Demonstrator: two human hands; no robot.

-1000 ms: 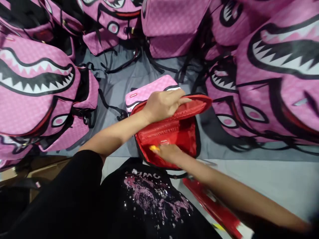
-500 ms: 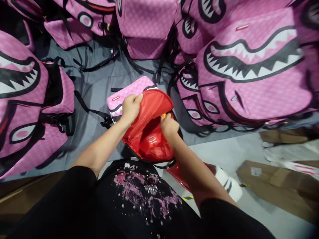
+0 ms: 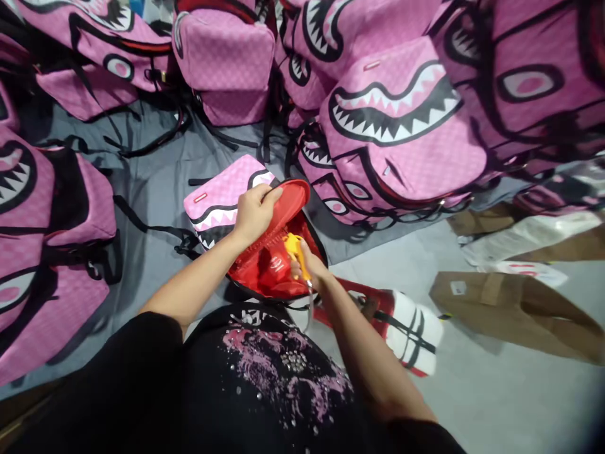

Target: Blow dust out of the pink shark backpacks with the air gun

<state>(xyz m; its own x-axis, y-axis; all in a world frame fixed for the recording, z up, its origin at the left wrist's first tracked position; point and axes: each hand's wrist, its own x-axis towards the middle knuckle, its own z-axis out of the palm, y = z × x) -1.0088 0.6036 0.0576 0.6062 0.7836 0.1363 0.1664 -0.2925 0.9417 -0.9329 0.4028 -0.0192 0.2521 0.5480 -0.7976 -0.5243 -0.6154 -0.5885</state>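
A small pink backpack [image 3: 222,183] with a shark-mouth print lies in front of me, its red-lined compartment unzipped. My left hand [image 3: 255,214] pinches the edge of the flap and holds it up, showing the red lining [image 3: 271,268]. In my right hand [image 3: 309,265] is a yellow hand tool [image 3: 293,246], its head over the opening. A pale cord or tube hangs below that hand. The tool's exact kind is not clear, and my fingers cover part of it.
Larger pink shark-print backpacks [image 3: 392,120] crowd the far side and the left of the grey cloth [image 3: 155,170]. Black straps trail across it. A red and white bag [image 3: 409,328] and a cardboard box [image 3: 501,315] are on the floor at right.
The view has swung to the right. My right hand has drawn back slightly from the compartment, and more of the yellow tool shows. The flap is folded further over in my left hand.
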